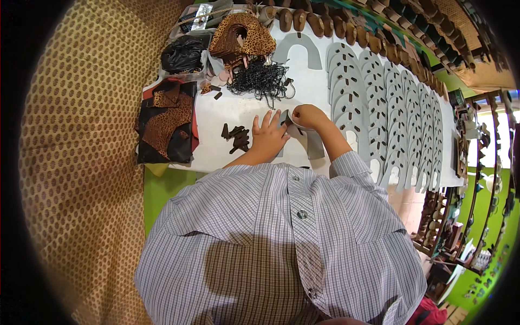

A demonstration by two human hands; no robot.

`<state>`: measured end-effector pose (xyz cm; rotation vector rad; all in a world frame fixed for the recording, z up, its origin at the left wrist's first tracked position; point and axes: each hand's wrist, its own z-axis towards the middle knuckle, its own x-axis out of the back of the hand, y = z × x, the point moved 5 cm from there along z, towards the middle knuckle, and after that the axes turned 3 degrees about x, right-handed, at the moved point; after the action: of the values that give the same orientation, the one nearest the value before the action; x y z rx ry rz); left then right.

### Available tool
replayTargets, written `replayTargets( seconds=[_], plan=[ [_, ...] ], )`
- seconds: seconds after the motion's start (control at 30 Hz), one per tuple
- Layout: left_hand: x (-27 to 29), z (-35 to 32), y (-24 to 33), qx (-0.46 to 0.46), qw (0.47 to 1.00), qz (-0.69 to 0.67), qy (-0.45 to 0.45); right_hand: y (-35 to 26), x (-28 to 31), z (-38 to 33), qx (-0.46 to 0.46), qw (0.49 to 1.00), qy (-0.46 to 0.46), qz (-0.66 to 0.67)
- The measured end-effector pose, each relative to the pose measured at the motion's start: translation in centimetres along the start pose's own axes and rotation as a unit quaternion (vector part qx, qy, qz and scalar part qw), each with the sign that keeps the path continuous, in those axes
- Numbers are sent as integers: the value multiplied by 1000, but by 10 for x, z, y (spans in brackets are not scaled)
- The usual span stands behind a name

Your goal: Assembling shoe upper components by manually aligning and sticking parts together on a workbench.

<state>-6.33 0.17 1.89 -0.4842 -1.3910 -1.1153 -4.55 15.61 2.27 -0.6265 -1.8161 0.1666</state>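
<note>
A grey U-shaped piece point(315, 146) lies on the white table close to my body, partly under my hands. My left hand point(266, 136) rests flat on it with the fingers spread. My right hand point(307, 116) is closed in a pinch at its curved top, where the grey material is bent up. A small dark strip point(287, 122) shows between my hands. Left of my left hand lies a loose pile of dark brown strips point(236, 138). Another grey U-shaped piece point(299, 46) with a dark strip at its top lies further back.
Overlapping rows of grey U-shaped pieces with dark strips point(374, 108) cover the table's right side. Black beaded strings point(260, 80), leopard-print pieces point(242, 39) and a black plastic bag point(186, 54) lie far left. Brown shoe forms point(340, 28) line the back. A patterned curtain point(97, 135) hangs left.
</note>
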Motion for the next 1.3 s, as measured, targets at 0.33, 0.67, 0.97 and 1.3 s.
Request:
replayTargets(
  seconds=[0.33, 0.67, 0.97, 1.3],
  plan=[
    [5, 1, 2, 17, 998, -9, -64, -12, -9, -11, 4, 991, 80, -110],
    [3, -2, -2, 36, 999, 17, -37, -5, -9, -16, 21, 984, 150, -96],
    [0, -3, -3, 21, 1000, 10, 9, 14, 2, -19, 17, 990, 108, 92],
    [3, -4, 1, -7, 1000, -5, -14, 16, -2, -17, 61, 988, 92, 106]
  ],
)
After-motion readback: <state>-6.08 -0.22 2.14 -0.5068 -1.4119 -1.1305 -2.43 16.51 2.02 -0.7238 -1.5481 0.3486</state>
